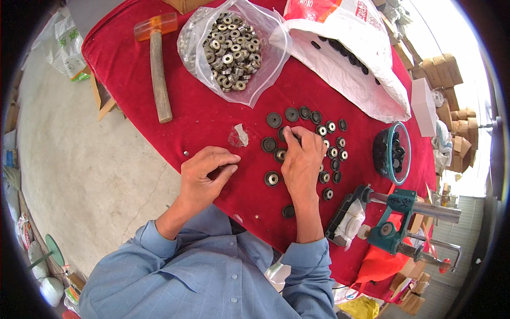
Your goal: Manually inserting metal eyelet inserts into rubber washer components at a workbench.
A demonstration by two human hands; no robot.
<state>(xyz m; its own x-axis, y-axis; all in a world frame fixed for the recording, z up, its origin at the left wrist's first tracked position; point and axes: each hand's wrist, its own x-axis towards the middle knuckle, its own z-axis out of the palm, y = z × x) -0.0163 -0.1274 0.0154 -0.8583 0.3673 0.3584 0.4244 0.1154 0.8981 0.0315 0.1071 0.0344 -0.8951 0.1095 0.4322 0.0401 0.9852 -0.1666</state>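
My right hand (304, 159) reaches over a loose group of black round caps, its thumb and forefinger closed at one black round cap (281, 134); the fingers hide most of it. Whether a bearing is also between them, I cannot tell. Some caps hold a silver ball bearing (272, 178); others, like the black cap (274, 119) at the far side, have none. My left hand (204, 171) hovers to the left with fingers curled and thumb near forefinger; anything inside is hidden. Beyond it lies a torn whitish scrap (241, 135).
A clear plastic bag of bearings (234, 53) stands at the back, beside a wooden-handled mallet (159, 74). At right are a white sack (340, 69) with black pieces, a clear tub (380, 154) of black parts and a green hand press (393, 228). Red cloth (212, 122) covers the table.
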